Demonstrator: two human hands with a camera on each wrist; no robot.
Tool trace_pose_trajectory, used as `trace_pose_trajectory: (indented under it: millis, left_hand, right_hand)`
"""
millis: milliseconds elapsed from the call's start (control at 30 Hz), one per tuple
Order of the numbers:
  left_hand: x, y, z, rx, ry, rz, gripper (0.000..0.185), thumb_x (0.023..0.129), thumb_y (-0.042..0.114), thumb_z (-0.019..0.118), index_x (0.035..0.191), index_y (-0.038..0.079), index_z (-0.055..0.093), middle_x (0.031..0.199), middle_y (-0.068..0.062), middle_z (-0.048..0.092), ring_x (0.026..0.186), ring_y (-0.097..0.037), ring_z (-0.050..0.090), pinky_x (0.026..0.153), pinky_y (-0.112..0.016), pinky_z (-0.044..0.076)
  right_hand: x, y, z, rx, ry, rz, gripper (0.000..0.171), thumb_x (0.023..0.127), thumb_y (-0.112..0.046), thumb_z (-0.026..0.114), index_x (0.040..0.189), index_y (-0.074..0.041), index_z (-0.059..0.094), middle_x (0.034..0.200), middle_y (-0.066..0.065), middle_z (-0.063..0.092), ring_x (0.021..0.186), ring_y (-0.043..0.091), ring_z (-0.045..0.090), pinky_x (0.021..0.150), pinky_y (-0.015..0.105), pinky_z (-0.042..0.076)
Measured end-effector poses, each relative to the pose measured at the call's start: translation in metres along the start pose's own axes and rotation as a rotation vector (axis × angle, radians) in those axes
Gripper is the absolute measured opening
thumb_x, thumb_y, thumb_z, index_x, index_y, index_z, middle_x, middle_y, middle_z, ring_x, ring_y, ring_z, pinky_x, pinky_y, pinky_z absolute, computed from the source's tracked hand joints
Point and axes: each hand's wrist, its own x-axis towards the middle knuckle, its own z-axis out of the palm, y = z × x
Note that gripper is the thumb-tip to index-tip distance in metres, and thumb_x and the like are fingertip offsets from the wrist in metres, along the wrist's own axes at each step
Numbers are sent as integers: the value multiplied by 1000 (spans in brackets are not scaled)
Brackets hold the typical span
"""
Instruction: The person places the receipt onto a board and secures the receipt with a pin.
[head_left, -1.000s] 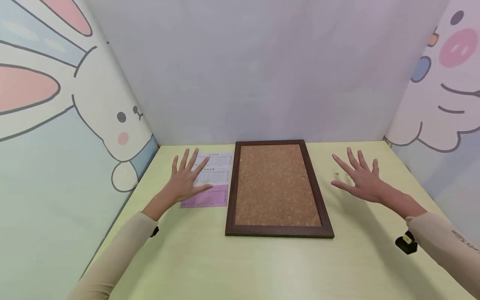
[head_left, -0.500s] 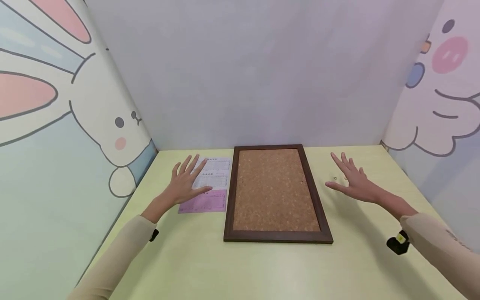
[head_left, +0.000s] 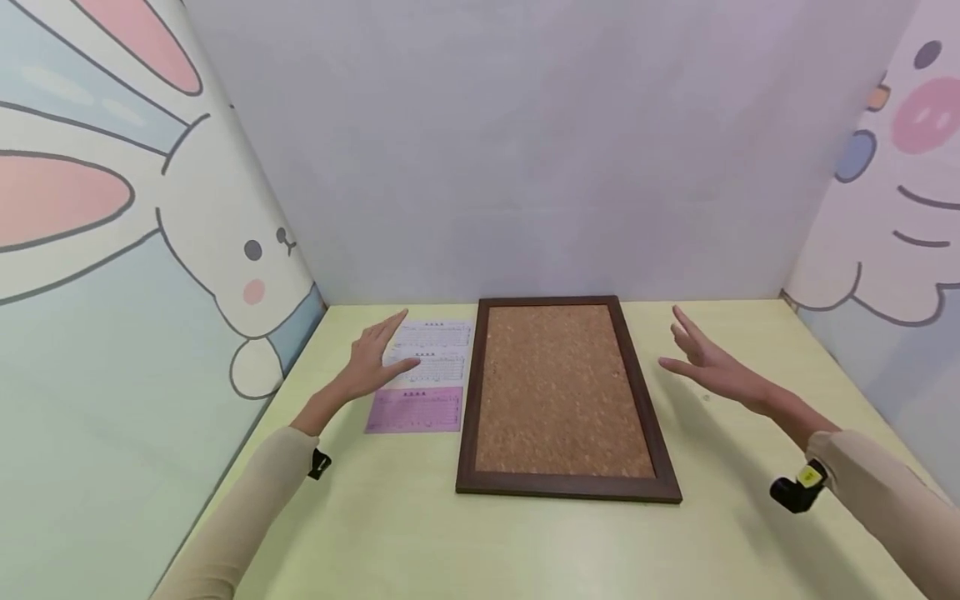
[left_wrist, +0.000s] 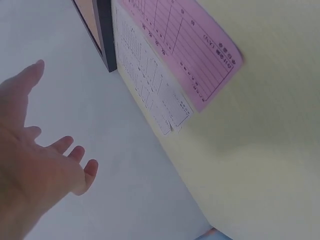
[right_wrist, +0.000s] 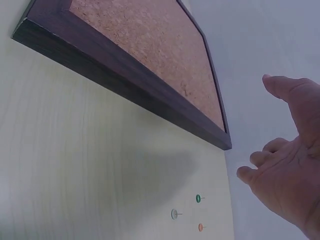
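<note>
The left hand [head_left: 372, 360] hangs above the table with straight, slightly spread fingers, holding nothing; it hovers over the near-left edge of the white printed paper sheets [head_left: 433, 350], and the left wrist view shows it lifted clear of them, palm turned toward the wall. The right hand [head_left: 708, 363] is likewise flat and relaxed, fingers extended, gripping nothing — raised over the bare table to the right of the rectangular cork board with a dark brown wooden frame [head_left: 561, 392].

The head view shows both sleeves in beige cloth and the board lying flat between the two hands, long side running away from the person. Only the right wrist view makes out three small pushpins [right_wrist: 174, 214] on the tabletop beneath the right hand — one green, one whitish, one orange — lying apart from each other and just beyond the board's far corner; in the head view they are too small to tell. That same view shows the frame's raised, squared edge and the speckled, grainy cork inside it.

The left wrist view gives the papers more plainly: thin sheets ruled with fine tables, and a pink printed form [left_wrist: 192, 52] lying nearer the person, its far edge meeting the white ones. The pale yellow-green table [head_left: 420, 533] has a faint wood grain, smooth and matte.
</note>
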Motion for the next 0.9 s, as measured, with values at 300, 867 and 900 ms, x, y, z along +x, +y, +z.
trace_pose_trajectory:
  millis: [300,867,900]
  left_hand:
    - [9,-13,3,-226,-36,-69,84,98,25,69,164,10,19,159,-27,37,147,-50,33,115,-73,25]
    - [34,-54,0,-306,-127,-295,65,103,32,61,159,13,35,147,-27,50,131,-42,50,105,-58,44]
    - [36,-58,0,-310,-132,-304,64,103,32,61,159,13,35,147,-27,50,131,-42,50,105,-57,45]
  right_hand:
    - [-3,6,3,39,-45,27,86,109,-32,49,161,-34,-21,167,32,2,149,60,12,97,86,28]
    - [7,32,26,108,-158,50,77,105,-16,58,157,13,9,129,33,56,107,18,71,88,33,60]
    - [8,33,28,105,-170,58,77,104,-16,59,157,13,10,128,31,57,105,16,71,88,32,60]
